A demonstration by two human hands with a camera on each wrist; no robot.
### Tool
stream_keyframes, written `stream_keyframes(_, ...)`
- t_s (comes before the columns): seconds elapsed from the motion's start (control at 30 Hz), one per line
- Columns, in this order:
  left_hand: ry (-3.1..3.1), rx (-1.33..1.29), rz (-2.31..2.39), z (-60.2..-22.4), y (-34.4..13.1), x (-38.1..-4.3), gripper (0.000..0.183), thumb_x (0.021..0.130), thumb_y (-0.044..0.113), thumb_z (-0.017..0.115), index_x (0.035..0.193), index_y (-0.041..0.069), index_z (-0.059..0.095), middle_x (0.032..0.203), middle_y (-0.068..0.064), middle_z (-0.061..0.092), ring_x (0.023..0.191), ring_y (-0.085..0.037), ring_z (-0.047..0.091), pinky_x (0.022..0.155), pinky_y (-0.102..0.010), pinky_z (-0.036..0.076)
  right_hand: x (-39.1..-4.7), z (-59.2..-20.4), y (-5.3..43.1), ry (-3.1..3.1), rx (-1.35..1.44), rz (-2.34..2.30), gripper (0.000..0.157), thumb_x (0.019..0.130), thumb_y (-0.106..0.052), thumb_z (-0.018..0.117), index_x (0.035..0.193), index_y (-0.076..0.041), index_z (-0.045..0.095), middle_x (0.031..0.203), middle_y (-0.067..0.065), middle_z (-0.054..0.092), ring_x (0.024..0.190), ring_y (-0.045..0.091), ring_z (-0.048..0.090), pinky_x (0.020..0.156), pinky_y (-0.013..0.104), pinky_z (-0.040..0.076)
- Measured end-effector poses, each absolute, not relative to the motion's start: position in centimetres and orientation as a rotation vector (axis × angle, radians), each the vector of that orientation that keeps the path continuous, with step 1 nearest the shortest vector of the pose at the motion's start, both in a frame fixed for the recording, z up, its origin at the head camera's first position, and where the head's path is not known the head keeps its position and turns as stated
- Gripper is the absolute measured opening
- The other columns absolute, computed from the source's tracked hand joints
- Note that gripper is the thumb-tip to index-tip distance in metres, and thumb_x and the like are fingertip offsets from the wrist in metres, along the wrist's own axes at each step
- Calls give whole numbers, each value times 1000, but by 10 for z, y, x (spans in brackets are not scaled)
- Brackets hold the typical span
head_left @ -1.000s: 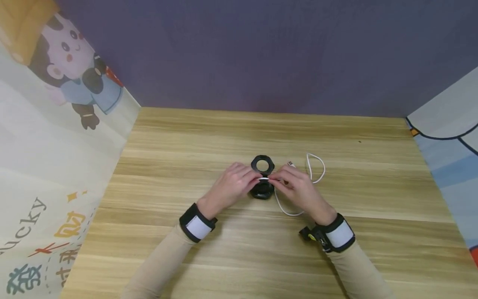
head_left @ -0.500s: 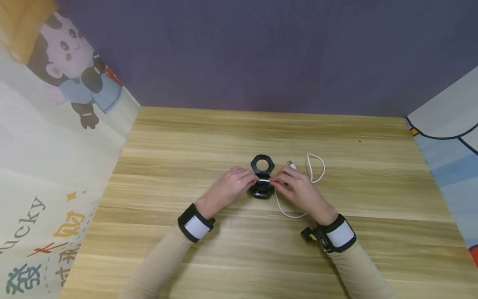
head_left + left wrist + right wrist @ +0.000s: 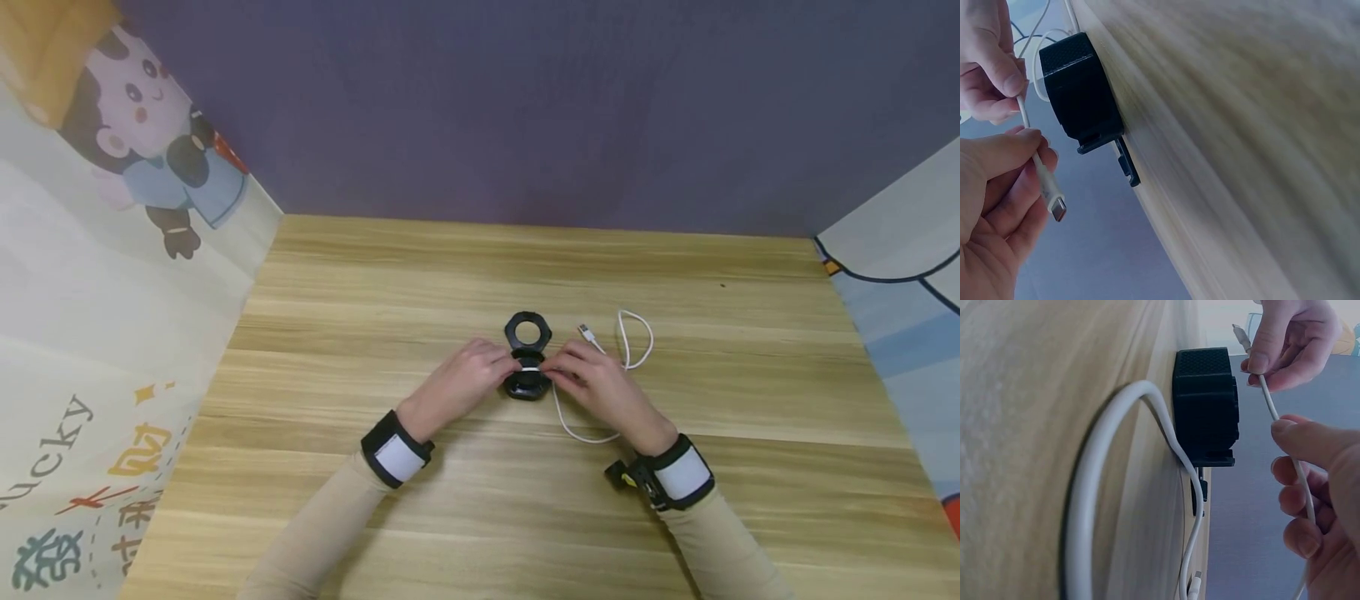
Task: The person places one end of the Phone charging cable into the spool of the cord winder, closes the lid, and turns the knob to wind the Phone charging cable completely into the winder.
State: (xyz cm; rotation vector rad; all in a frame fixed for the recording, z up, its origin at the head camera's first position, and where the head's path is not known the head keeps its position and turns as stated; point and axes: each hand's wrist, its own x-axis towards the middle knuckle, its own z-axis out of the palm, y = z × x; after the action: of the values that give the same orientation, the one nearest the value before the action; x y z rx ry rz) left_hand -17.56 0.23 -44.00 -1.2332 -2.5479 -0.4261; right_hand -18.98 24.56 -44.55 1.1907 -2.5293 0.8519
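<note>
A white USB cable (image 3: 1270, 405) is stretched between my two hands over a black case (image 3: 527, 385). My left hand (image 3: 462, 375) pinches it just behind the small USB-C plug (image 3: 1057, 207), which pokes out past the fingers. My right hand (image 3: 600, 387) pinches the cord a short way along, with thumb on top and fingers curled under it. The case stands on the table with its hexagonal ring-shaped lid (image 3: 527, 317) folded back behind it. Both hands are above the case, apart from it in the wrist views; the case's inside is partly hidden by them.
The rest of the cord lies looped (image 3: 651, 342) on the wooden table (image 3: 450, 275) right of the case, with its USB-A plug (image 3: 587, 332) behind my right hand. A dark wall panel (image 3: 525, 117) rises at the back, and printed cloths flank both sides.
Both hands have come slightly toward me and over the case, carrying the cable section between them. The USB-A plug shows more clearly beyond the right hand. The case stays put.
</note>
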Motion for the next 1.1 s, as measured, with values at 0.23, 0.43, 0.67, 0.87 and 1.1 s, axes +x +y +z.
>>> stream_keyframes(0.23,-2567,-1255,-340,-439,3,-176,18,87,5,60,102,9,69,104,-3,70,97,-13,60,94,-29,47,-190,-449,245,-2532,1200,846,15,81,-12,70,96,-14,72,96,-2,63,90,11,57,76,32,53)
stream_keyframes(0.43,-2604,-1249,-302,-438,5,-176,18,86,5,61,102,10,69,104,-3,70,98,-13,60,96,-30,46,-191,-450,242,-2531,1196,787,15,80,-11,72,95,-13,73,95,-1,62,91,13,57,78,34,53)
stream_keyframes(0.67,-2639,-1246,-249,-438,9,-177,18,84,4,64,100,11,70,103,-2,70,98,-12,60,97,-30,45,-191,-452,239,-2540,1168,744,13,80,-12,71,93,-12,72,93,0,62,88,14,58,75,35,53)
stream_keyframes(0.87,-2655,-1249,-189,-440,11,-179,17,85,5,63,99,11,71,102,-1,70,98,-12,59,96,-28,45,-191,-452,238,-2586,1139,705,11,83,-15,69,93,-14,72,93,-2,61,87,12,56,74,34,53)
stream_keyframes(1.1,-2652,-1254,-155,-442,12,-180,17,85,5,62,98,11,71,102,-1,69,97,-12,59,96,-28,45,-192,-451,236,-2596,1173,625,10,82,-13,70,91,-11,72,92,0,61,88,14,56,75,34,52)
